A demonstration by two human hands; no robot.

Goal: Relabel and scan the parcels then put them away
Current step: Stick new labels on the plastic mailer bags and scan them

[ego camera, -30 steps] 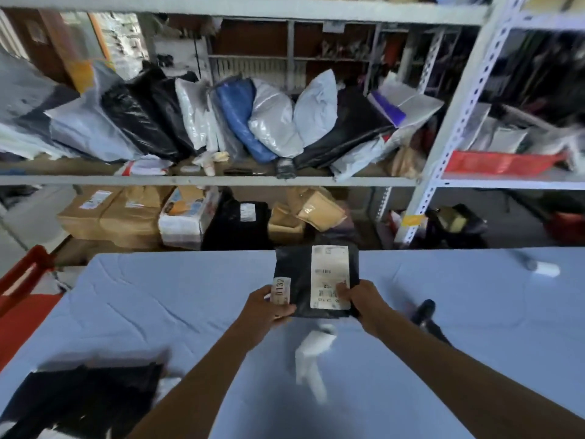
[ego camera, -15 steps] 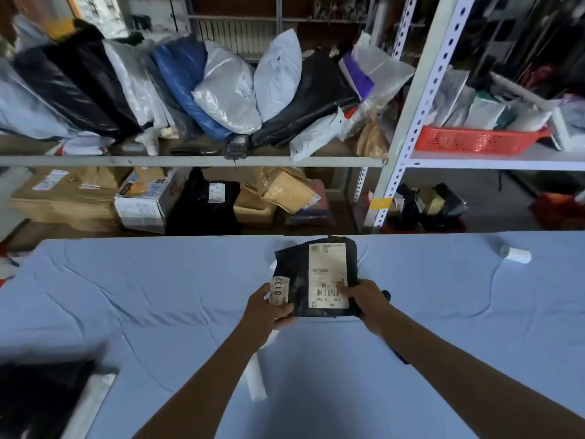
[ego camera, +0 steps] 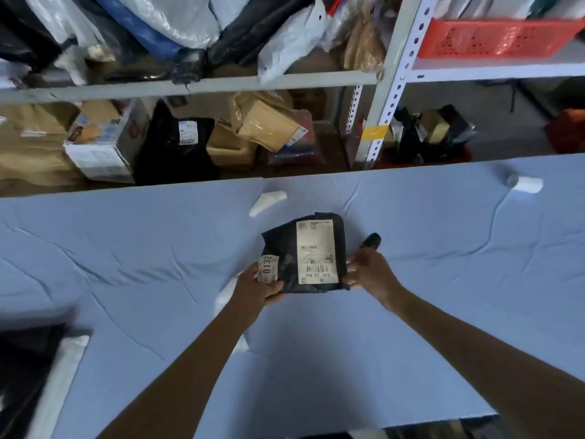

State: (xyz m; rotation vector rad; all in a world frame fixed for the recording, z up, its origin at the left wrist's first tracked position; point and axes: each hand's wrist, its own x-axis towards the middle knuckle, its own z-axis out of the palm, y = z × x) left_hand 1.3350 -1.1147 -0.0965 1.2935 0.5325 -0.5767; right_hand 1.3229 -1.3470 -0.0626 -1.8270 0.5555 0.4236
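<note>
Above the middle of the blue cloth-covered table (ego camera: 443,280), a black plastic mailer parcel (ego camera: 285,245) is held up between both hands, its white printed shipping label (ego camera: 316,251) facing the camera.

The left hand (ego camera: 258,289) curls round the parcel's lower left corner and also pinches a small white sticker marked 0132 (ego camera: 268,268). The right hand (ego camera: 370,274) grips the right edge, fingers bent (blur hides the detail).

Risk, as judged: the sticker could fold on itself, cling to the thumb, or land over the barcode, spoiling the scan; the soft mailer gives little backing to press against.

Room: bare cloth lies to either side. A black handheld device (ego camera: 372,240) lies just beyond the right hand. The table's far edge is near; a white roll (ego camera: 524,184) sits well apart.
</note>
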